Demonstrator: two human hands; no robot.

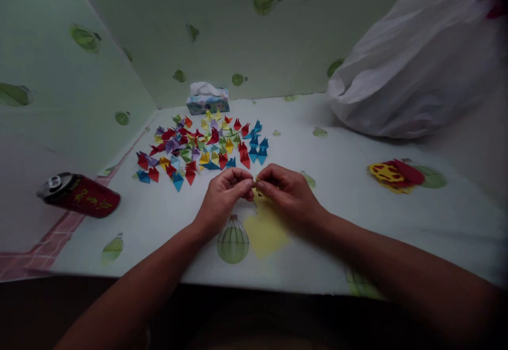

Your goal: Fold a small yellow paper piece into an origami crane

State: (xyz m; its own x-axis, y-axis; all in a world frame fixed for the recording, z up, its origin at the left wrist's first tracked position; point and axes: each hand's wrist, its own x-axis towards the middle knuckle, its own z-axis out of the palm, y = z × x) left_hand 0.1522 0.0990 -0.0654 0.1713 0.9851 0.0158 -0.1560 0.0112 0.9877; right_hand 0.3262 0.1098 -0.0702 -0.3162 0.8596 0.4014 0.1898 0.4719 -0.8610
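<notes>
My left hand (223,197) and my right hand (293,194) meet over the middle of the table, thumbs and forefingers pinched together. Between their fingertips is a small piece of folded yellow paper (256,180), mostly covered by the fingers. Flat on the table beneath my right hand lies a pale yellow paper sheet (265,236), partly hidden by that hand. Just beyond my hands spreads a crowd of small folded paper cranes (213,137) in red, blue, yellow, green and purple.
A red drink can (85,195) stands at the left. Behind the cranes is a tissue box (208,102) against the wall. A big white plastic bag (397,69) fills the back right. Red and yellow cut-out pieces (392,174) lie at the right. The table's front edge runs below my forearms.
</notes>
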